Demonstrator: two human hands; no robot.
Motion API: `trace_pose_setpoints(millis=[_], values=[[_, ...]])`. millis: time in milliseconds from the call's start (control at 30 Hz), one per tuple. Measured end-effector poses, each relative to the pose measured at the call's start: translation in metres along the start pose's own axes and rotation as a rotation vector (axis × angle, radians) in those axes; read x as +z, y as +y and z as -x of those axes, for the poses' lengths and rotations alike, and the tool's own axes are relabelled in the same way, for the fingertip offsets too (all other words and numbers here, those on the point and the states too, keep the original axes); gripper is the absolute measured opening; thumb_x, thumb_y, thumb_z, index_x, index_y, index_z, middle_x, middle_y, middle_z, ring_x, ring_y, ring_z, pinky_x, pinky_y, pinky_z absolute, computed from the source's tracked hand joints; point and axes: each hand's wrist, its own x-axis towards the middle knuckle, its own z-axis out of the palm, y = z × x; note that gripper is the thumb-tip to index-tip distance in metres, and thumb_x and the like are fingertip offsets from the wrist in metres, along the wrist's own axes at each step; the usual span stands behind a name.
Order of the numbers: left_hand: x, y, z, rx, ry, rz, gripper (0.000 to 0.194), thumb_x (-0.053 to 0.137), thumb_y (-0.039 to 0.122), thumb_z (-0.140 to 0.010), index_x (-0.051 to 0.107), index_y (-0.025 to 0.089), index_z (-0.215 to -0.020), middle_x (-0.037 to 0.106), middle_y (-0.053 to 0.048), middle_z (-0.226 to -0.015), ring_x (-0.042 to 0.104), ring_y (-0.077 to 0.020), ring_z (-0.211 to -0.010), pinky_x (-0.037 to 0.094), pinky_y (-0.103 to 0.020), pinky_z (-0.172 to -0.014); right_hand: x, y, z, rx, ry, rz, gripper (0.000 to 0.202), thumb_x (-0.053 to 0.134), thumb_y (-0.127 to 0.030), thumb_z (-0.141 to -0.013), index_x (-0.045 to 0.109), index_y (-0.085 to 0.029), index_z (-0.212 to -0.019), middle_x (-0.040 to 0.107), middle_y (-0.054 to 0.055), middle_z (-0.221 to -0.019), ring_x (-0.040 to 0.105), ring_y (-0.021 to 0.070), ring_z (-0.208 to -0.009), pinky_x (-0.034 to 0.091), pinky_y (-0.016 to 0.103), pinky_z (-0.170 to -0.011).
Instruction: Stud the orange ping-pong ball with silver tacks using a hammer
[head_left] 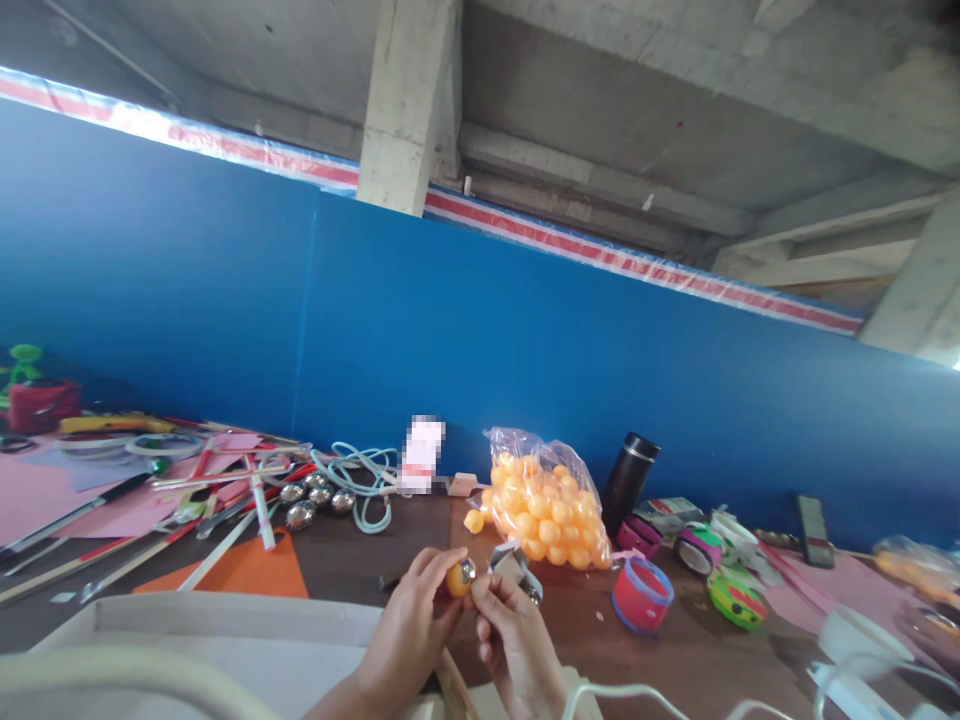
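Ball [452,580], orange and round, is low in the frame near the middle, held up over the brown worktop [712,660]. L hand [420,612] has its grip closed on it, so lots of it is hidden. Shiny silver bit [468,571] is on the ball's R side, too small to tell what it is. R hand [510,620] is just beside, w/ thumb and finger bent in close. Can't tell if that grip has hold of anything, b/c the fingers cover the spot.

Grey-white thing [511,562] pokes out behind R hand; part's hidden, so can't say what it is. Dark stick [390,580] is mostly tucked behind L hand. Brown strip [455,688] runs down btwn the wrists and gets cut off at the bottom.

Clear bag [551,515] full of orange balls is past the hands, w/ a loose orange ball [473,521] near its L side. Silver balls [319,492] sit in a bunch, lower left of the frame, by a blue cord [360,470]. White card [421,455] is all blocky, can't read it. White tray [225,617] at lower left is cut off, and a blurry pale tube [112,668] covers some of it.
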Motion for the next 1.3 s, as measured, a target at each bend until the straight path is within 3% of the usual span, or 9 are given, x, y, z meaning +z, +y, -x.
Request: trace_pose_setpoints(millis=[633,900,1300], values=[[-0.0006,0.0024,-0.0001,-0.013,-0.004,-0.043,0.042,0.052,0.011,-0.071,0.058,0.026,-0.110,0.061,-0.005,-0.097,0.060,-0.0199,-0.087,0.047,-0.029,-0.078,0.0031,-0.0051,0.0021,0.002,0.000,-0.033,0.029,0.076,-0.037,-0.066,0.058,-0.015,-0.067,0.053,-0.004,-0.058,0.038,0.0017,-0.043,0.035,0.009,-0.036],[-0.0013,0.0031,0.0010,-0.012,-0.020,-0.067,0.037,0.053,0.016,-0.075,0.057,0.025,-0.111,0.060,-0.006,-0.096,0.059,-0.0202,-0.084,0.047,-0.030,-0.076,0.0041,-0.0044,0.0040,-0.003,-0.013,-0.011,0.031,0.074,-0.039,-0.068,0.056,-0.013,-0.069,0.052,-0.004,-0.052,0.042,0.0027,-0.043,0.038,0.011,-0.039],[-0.0011,0.0042,0.0020,-0.035,-0.018,-0.114,0.038,0.053,0.015,-0.073,0.058,0.027,-0.109,0.060,-0.005,-0.097,0.059,-0.0204,-0.085,0.047,-0.031,-0.078,0.0040,-0.0019,0.0043,0.000,0.015,-0.031,0.035,0.073,-0.033,-0.070,0.047,-0.017,-0.086,0.057,-0.003,-0.061,0.047,0.0041,-0.047,0.042,0.012,-0.041]])
